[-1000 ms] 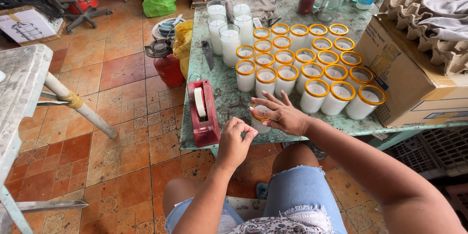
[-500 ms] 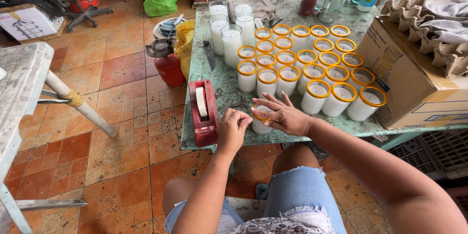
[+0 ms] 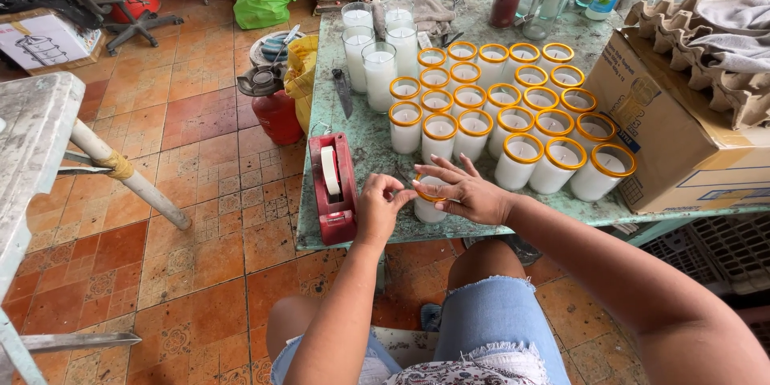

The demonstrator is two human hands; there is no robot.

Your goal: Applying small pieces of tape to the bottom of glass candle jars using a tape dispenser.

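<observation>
At the counter's (image 3: 361, 152) near edge, the right hand (image 3: 469, 192) rests with spread fingers on a white candle glass (image 3: 427, 208). The left hand (image 3: 378, 208), fingers pinched at its yellow rim, sits beside the red tape dispenser (image 3: 333, 188).

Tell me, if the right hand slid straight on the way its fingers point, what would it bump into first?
The right hand rests on a candle glass with its fingers pointing left. Going on, it would probably meet the left hand first, then the red tape dispenser; depth is hard to judge.

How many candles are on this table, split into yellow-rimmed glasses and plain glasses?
Yellow-rimmed candles: 25
Plain tall glass candles: 5
Total: 30
</observation>
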